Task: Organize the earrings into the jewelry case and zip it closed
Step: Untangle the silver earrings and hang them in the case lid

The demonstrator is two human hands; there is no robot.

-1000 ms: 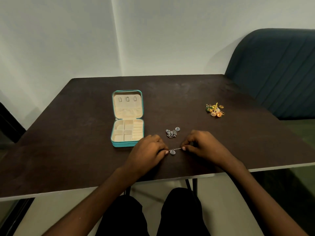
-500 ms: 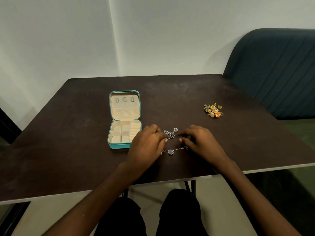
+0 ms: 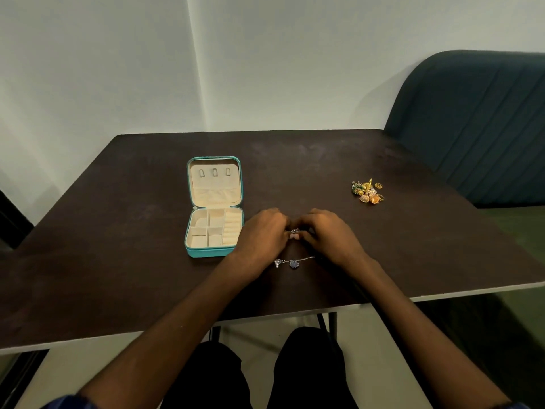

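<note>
Silver earrings (image 3: 294, 231) sit pinched between curled left hand (image 3: 264, 233) and right hand (image 3: 328, 233), right of the open teal jewelry case (image 3: 213, 252).

1. The light is dim and even, with a greenish cast on the wall (image 3: 265, 60).
2. The dark worktop (image 3: 118, 261) carries faint pale sheen patches beyond the hands (image 3: 295, 234), with no hard glare.
3. Soft shadows sit under the hands.
4. Wide-angle distortion bows the worktop edges.
5. Detail is soft; small jewellery between the fingertips is indistinct.
</note>
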